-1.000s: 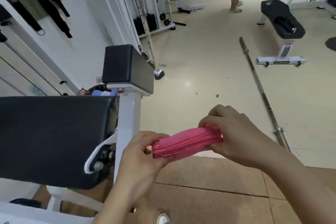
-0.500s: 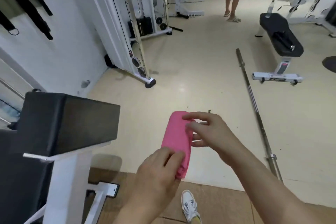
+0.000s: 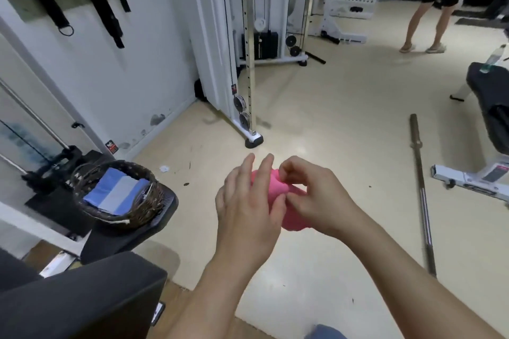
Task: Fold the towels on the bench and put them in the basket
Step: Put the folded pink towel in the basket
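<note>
Pinching the folded pink cloth towel (image 3: 295, 219) in the right hand (image 3: 312, 197), flat left hand (image 3: 246, 206) bracing, we lower it squarely into the mid-left dark wicker basket (image 3: 104, 216).

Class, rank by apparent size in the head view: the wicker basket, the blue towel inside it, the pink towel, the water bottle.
1. wicker basket
2. blue towel and pink towel: unranked; the left hand and right hand hide much of the pink one, which is nearer.
3. water bottle, smallest, though farthest away.
</note>
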`<state>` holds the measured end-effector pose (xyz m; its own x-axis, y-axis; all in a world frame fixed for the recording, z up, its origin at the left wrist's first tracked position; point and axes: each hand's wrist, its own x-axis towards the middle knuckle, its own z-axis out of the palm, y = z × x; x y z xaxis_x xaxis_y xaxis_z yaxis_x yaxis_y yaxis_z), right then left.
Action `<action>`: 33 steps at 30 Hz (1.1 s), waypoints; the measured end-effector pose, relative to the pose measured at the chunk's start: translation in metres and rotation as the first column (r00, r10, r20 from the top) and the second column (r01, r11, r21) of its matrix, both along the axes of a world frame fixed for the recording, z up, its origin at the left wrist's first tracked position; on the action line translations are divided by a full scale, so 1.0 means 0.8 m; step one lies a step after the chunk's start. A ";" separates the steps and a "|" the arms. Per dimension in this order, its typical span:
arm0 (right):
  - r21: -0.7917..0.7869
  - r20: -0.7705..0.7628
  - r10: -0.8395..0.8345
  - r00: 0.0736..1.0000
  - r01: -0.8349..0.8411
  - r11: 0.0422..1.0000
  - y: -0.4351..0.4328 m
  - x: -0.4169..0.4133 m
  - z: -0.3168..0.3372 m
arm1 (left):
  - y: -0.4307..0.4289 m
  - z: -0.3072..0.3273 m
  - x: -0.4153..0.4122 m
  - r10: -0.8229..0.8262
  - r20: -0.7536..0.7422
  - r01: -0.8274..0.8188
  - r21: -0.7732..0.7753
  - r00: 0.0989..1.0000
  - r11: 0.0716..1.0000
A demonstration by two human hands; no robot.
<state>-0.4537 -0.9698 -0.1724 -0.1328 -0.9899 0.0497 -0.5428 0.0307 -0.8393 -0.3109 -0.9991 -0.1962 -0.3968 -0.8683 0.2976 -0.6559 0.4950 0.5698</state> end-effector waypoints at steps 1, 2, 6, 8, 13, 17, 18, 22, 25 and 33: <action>-0.007 -0.004 0.038 0.999 -0.038 0.999 -0.020 -0.008 0.000 | -0.018 -0.005 -0.011 -0.017 -0.036 0.019 0.050 0.999 0.999; -0.010 0.011 0.079 0.997 -0.079 0.997 -0.041 -0.017 -0.002 | -0.036 -0.010 -0.020 -0.021 -0.090 0.030 0.097 0.996 0.995; 0.017 0.007 0.294 0.956 -0.294 0.956 -0.138 -0.050 -0.026 | -0.107 -0.034 -0.045 0.119 -0.235 -0.055 0.259 0.965 0.964; 0.029 -0.044 0.402 0.915 -0.401 0.916 -0.189 -0.064 -0.045 | -0.144 -0.047 -0.057 0.181 -0.222 -0.112 0.291 0.958 0.950; 0.012 -0.052 0.600 0.798 -0.600 0.800 -0.293 -0.078 -0.074 | -0.221 -0.047 -0.069 0.420 -0.177 -0.361 0.287 0.890 0.887; 0.221 0.062 0.756 0.651 -0.748 0.626 -0.371 -0.079 -0.084 | -0.258 -0.037 -0.043 0.634 -0.264 -0.512 0.408 0.727 0.756; 0.291 0.052 0.807 0.588 -0.782 0.551 -0.391 -0.078 -0.086 | -0.264 -0.037 -0.032 0.674 -0.273 -0.536 0.435 0.687 0.723; 0.434 0.017 0.928 0.372 -0.839 0.328 -0.464 -0.054 -0.102 | -0.285 -0.042 0.017 0.767 -0.346 -0.565 0.526 0.541 0.636; 0.464 0.075 0.948 0.309 -0.853 0.241 -0.511 -0.008 -0.116 | -0.302 -0.054 0.062 0.795 -0.430 -0.514 0.607 0.429 0.606; 0.416 0.475 0.828 0.299 -0.905 0.088 -0.639 0.168 -0.158 | -0.378 -0.106 0.213 0.834 -0.526 -0.441 0.717 0.167 0.540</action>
